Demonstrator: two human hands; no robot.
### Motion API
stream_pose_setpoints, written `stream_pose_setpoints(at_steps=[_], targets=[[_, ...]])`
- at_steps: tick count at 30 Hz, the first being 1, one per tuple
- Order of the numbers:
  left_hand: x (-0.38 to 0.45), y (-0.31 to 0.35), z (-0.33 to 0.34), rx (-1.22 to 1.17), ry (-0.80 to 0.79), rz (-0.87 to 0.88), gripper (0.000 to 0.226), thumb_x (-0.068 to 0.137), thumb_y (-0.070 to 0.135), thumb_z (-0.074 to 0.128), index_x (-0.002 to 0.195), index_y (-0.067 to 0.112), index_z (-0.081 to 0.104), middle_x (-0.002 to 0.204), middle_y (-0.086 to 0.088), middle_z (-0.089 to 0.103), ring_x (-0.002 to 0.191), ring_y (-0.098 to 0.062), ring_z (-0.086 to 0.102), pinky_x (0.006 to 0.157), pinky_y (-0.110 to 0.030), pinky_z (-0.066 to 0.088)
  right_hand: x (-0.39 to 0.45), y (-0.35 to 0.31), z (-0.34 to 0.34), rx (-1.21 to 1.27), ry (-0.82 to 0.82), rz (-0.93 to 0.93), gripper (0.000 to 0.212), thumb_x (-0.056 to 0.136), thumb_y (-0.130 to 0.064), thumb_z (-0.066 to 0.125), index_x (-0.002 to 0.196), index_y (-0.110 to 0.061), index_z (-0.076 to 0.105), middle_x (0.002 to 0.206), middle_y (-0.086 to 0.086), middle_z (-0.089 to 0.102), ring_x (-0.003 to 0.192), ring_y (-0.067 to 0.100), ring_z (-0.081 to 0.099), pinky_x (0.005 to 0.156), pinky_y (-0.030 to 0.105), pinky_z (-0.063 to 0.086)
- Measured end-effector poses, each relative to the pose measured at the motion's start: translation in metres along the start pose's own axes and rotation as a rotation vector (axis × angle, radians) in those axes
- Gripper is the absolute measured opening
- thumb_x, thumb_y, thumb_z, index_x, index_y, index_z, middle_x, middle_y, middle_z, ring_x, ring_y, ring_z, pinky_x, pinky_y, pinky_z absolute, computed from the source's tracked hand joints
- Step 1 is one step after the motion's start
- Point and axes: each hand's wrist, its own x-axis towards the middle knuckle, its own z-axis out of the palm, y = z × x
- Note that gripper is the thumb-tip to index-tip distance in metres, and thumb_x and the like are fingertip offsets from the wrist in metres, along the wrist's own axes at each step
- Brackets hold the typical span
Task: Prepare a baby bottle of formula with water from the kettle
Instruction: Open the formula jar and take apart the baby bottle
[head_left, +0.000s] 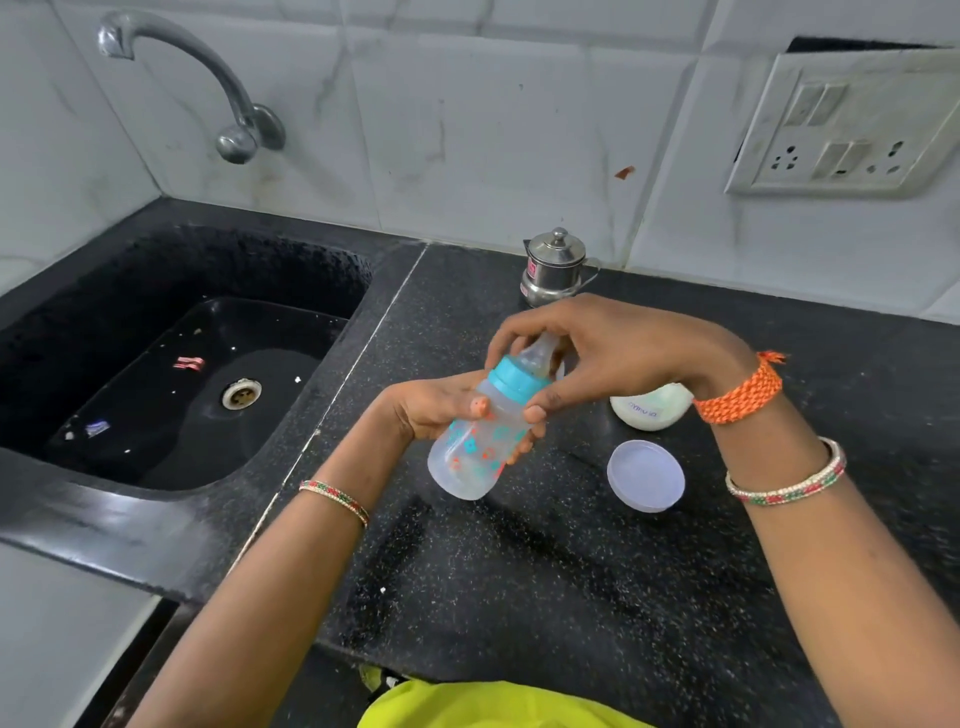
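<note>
A clear baby bottle (470, 452) with orange and teal prints is held tilted above the black counter (545, 571). My left hand (431, 410) grips its body from behind. My right hand (608, 353) closes over its top, fingers on the teal screw collar (517, 379) and around the clear teat (540, 353). The bottle looks empty. A small steel kettle (553, 267) with a lid stands at the back by the wall. A white formula container (649, 408) sits behind my right wrist, partly hidden, and its pale round lid (645, 475) lies upturned on the counter.
A black sink (171, 364) with shallow water and scraps lies to the left, a steel tap (208, 78) above it. A socket panel (852, 130) is on the tiled wall at the right. A yellow-green cloth (467, 706) shows at the bottom edge.
</note>
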Motion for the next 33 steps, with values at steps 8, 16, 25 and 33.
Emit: stream_pose_setpoints(at_steps=[8,16,25,33], targets=[[-0.009,-0.01,-0.013,0.072,0.218,-0.062,0.082,0.059,0.056,0.081,0.113,0.002,0.052,0.096,-0.004,0.066,0.087,-0.02,0.062,0.079,-0.031,0.053,0.01,0.035,0.023,0.424,0.071,-0.106,0.048,0.066,0.017,0.073,0.099,-0.018,0.067,0.11,0.006,0.065,0.107,0.026,0.063,0.087,0.039,0.057],[-0.026,-0.03,-0.018,-0.043,0.294,-0.003,0.067,0.057,0.049,0.085,0.106,0.009,0.062,0.094,-0.007,0.066,0.082,-0.02,0.064,0.076,-0.032,0.054,0.005,0.056,0.019,0.438,0.268,0.006,0.046,0.066,0.009,0.077,0.1,-0.021,0.067,0.109,0.003,0.065,0.099,0.015,0.062,0.087,0.031,0.053],[0.002,-0.052,-0.019,0.249,0.968,0.171,0.052,0.071,0.002,0.078,0.114,0.019,0.055,0.102,0.007,0.066,0.088,0.0,0.063,0.077,-0.017,0.05,0.026,0.086,0.094,-0.34,0.204,0.45,0.05,0.078,-0.025,0.071,0.123,-0.023,0.05,0.126,0.006,0.055,0.116,0.029,0.049,0.083,0.041,0.046],[0.005,-0.061,-0.015,0.336,1.064,0.152,0.051,0.074,0.005,0.077,0.113,0.026,0.051,0.106,0.004,0.063,0.089,0.004,0.062,0.076,-0.011,0.049,0.026,0.096,0.105,-0.498,0.112,0.501,0.054,0.082,-0.023,0.065,0.131,-0.023,0.043,0.132,0.006,0.049,0.119,0.03,0.044,0.092,0.048,0.037]])
